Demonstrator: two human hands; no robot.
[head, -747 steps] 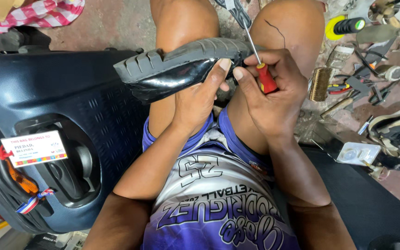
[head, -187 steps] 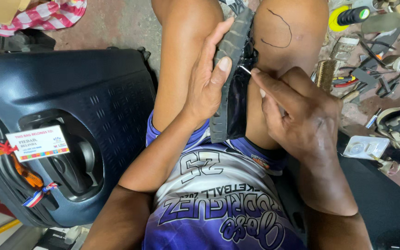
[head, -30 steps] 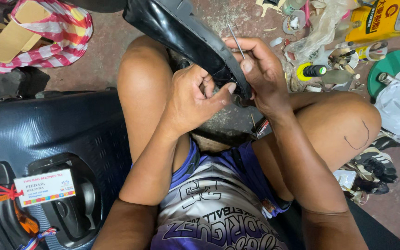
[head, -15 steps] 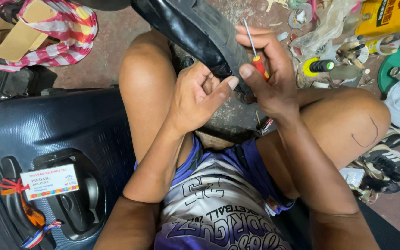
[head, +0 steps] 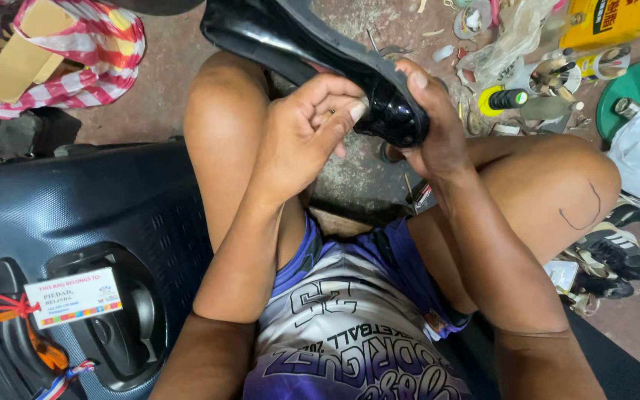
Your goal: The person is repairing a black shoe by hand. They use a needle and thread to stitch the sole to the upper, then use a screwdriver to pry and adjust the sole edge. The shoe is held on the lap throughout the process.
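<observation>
Fingers (head: pixel 342 111) of our left hand (head: pixel 301 141) are curled narrow and press on the glossy black shoe (head: pixel 312 55), close to its toe end. Our right hand (head: pixel 435 137) wraps that same end from the other side, thumb up over the sole edge. The shoe sits above our knees, slanting up and away. Left of the shoe lies a dark suitcase (head: pixel 75 222) with a tag (head: pixel 73 298); right of the shoe, a yellow can (head: pixel 605 22) among floor clutter.
</observation>
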